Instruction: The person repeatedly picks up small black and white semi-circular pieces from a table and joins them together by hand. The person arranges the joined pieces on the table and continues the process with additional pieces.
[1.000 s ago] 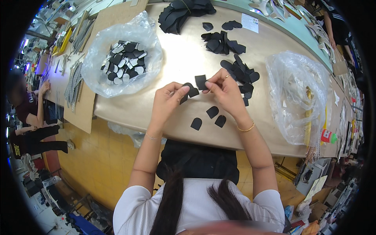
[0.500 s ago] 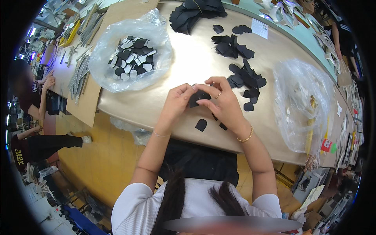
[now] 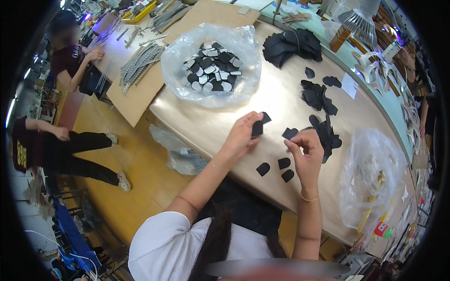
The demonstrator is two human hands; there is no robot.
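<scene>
Small black pieces, each with one rounded end, are in both hands. My left hand (image 3: 240, 136) pinches a black rounded piece (image 3: 257, 128), and a second dark piece sticks out beyond the fingertips. Apart from it, on the right, my right hand (image 3: 307, 151) grips a black piece (image 3: 289, 133) between thumb and fingers; whether more than one is there I cannot tell. Three loose black pieces (image 3: 263, 169) lie on the table between my forearms. Just behind the right hand is a pile of black pieces (image 3: 329, 133), partly covered by it.
A clear plastic bag (image 3: 172, 54) of black and white pieces stands open at the back left. Farther back lie another black pile (image 3: 318, 97), a tied black bundle (image 3: 293, 46) and a paper sheet (image 3: 349, 86). Another plastic bag (image 3: 370, 173) is at right. Two people are at left.
My hands have moved apart, each now with black pieces in its fingers. The view has swung, so the table and bags appear shifted to the right.
</scene>
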